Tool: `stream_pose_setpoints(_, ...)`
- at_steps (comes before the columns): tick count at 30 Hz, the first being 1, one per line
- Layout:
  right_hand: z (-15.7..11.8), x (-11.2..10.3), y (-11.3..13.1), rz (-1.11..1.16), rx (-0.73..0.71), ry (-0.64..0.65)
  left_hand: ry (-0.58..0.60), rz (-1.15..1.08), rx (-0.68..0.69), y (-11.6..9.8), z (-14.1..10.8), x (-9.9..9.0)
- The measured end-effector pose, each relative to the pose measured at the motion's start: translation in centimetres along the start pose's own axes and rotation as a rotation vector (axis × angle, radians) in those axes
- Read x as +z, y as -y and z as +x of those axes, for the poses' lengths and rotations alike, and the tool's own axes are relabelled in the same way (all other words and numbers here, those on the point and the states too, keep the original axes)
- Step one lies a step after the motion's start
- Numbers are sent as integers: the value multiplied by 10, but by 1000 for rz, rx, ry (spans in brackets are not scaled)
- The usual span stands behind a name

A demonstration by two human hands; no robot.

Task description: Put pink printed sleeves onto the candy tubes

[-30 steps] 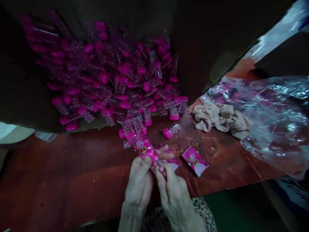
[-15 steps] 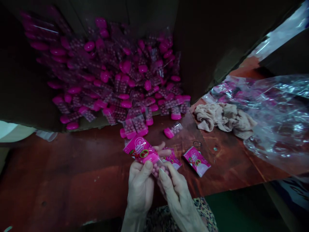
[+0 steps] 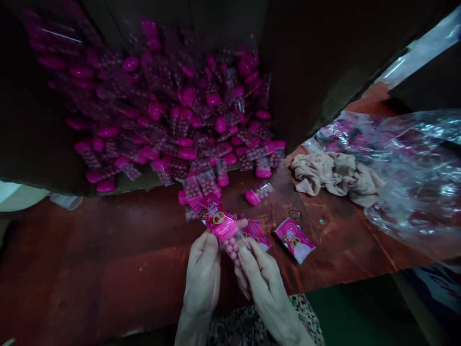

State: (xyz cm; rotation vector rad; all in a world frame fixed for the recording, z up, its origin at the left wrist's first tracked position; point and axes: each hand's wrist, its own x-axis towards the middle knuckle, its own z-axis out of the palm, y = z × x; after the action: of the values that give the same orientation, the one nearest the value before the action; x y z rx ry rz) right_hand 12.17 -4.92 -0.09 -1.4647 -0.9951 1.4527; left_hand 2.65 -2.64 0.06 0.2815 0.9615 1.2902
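Observation:
A clear candy container [image 3: 232, 249] with pink balls and a pink cap slants between my hands. A printed pink sleeve [image 3: 211, 211] sits at its cap end and extends past it, up and to the left. My right hand [image 3: 264, 281] is closed around the ball-filled lower part, thumb on top. My left hand [image 3: 202, 271] is closed at the cap end, its thumb at the edge of the sleeve; its other fingertips are partly hidden. Two more printed sleeves, one partly covered [image 3: 257, 233] and one in full view [image 3: 294, 240], lie flat to the right.
A large open cardboard box [image 3: 298, 72] holds a heap of capped candy containers [image 3: 187, 96], some spilling onto the red-brown table [image 3: 108, 254]. One container [image 3: 258, 193] lies apart. A crumpled cloth [image 3: 334, 175] and a clear plastic bag [image 3: 414, 182] with pink contents lie at right.
The left thumb has drawn back left from the container's middle, uncovering the cap and balls. The sleeve now points more steeply upward. The right hand keeps its hold.

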Motion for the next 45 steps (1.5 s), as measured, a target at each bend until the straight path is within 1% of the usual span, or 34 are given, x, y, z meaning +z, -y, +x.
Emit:
stream_pose_setpoints(3,3,1,-4,232,208,167,-40,38,-1,0,3,-1)
stream_pose_setpoints(4,4,1,-5,284,243,201,-32,35,-14,1,3,-2)
stream_pose_setpoints(6,3,2,-7,311,249,211,-12,25,-41,2,3,-3)
stream_pose_setpoints(7,2,3,-8,276,226,179,-6,19,-57,3,2,-3)
stream_pose_setpoints(9,-3,4,-9,116,130,52,2,-2,-92,5,0,-2)
stream_pose_setpoints(11,-6,5,-8,-88,-31,-67,10,-18,-124,5,-3,0)
stream_pose_setpoints(12,-8,5,-7,-171,-116,-99,13,-21,-132,6,-4,1)
stream_pose_setpoints(14,-7,5,-4,-262,-243,-104,5,-8,-129,5,-6,2)
stream_pose_setpoints(16,-5,4,0,-262,-275,-79,-15,20,-107,3,-8,2)
stream_pose_setpoints(18,-1,3,3,-202,-208,-55,-24,29,-71,0,-7,1)
stream_pose_setpoints(20,1,1,4,-76,-81,-1,-23,20,-33,-3,-6,-1)
stream_pose_setpoints(21,1,1,3,16,-3,46,-22,15,-18,-5,-4,-2)
stream_pose_setpoints(23,2,1,1,242,148,179,-19,19,-9,-8,-1,-3)
stream_pose_setpoints(25,1,3,-3,446,259,298,-15,18,-27,-10,2,-4)
stream_pose_setpoints(26,0,4,-4,511,287,324,-19,9,-43,-10,2,-5)
stream_pose_setpoints(27,-1,5,-5,543,300,324,-26,-1,-59,-9,3,-5)
stream_pose_setpoints(28,-2,7,-6,540,302,297,-34,-7,-71,-8,2,-5)
stream_pose_setpoints(29,-4,8,-6,506,292,253,-45,-5,-77,-6,2,-5)
stream_pose_setpoints(31,-7,9,-5,352,220,129,-64,22,-62,-3,0,-5)
stream_pose_setpoints(33,-9,9,-4,151,81,0,-66,39,-45,-1,-2,-3)
stream_pose_setpoints(35,-9,9,-3,-10,-59,-68,-65,21,-35,-2,-3,-3)
stream_pose_setpoints(38,-6,10,-7,-184,-205,-77,-83,-13,0,-6,-2,-2)
stream_pose_setpoints(41,-4,10,-12,-293,-321,-38,-119,15,7,-10,-1,-1)
stream_pose_setpoints(43,-5,9,-14,-299,-344,2,-115,25,-27,-10,-1,-1)
stream_pose_setpoints(45,-8,8,-15,-322,-359,2,-79,-1,-74,-7,-3,0)
